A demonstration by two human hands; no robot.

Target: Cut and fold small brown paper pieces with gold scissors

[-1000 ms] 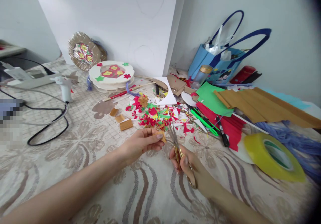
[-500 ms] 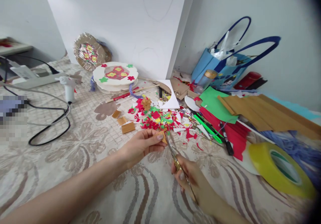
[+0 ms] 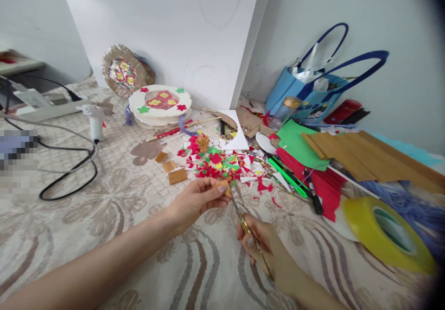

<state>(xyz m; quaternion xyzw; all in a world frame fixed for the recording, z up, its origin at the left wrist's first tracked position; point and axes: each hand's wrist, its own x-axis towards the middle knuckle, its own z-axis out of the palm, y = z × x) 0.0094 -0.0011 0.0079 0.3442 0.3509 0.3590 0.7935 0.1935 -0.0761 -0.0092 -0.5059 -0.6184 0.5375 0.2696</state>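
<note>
My left hand (image 3: 196, 202) pinches a small tan piece of corrugated paper (image 3: 225, 188) between thumb and fingers, just above the patterned cloth. My right hand (image 3: 267, 249) grips a pair of gold-handled scissors (image 3: 239, 210). The blades point up and left, and their tips meet the tan piece. Just beyond both hands lies a heap of red, green and yellow paper scraps (image 3: 217, 161).
A yellow tape roll (image 3: 385, 233) lies at the right, beside brown, green and red paper sheets (image 3: 351, 155) and a blue bag (image 3: 313, 94). Decorated paper plates (image 3: 160, 104) lean by a white board. A glue gun (image 3: 95, 120) and black cable (image 3: 69, 180) lie left.
The scissors swung from nearly upright to slanting left, their tips now at the tan piece. My right hand slid slightly down and right. The view shifted a little.
</note>
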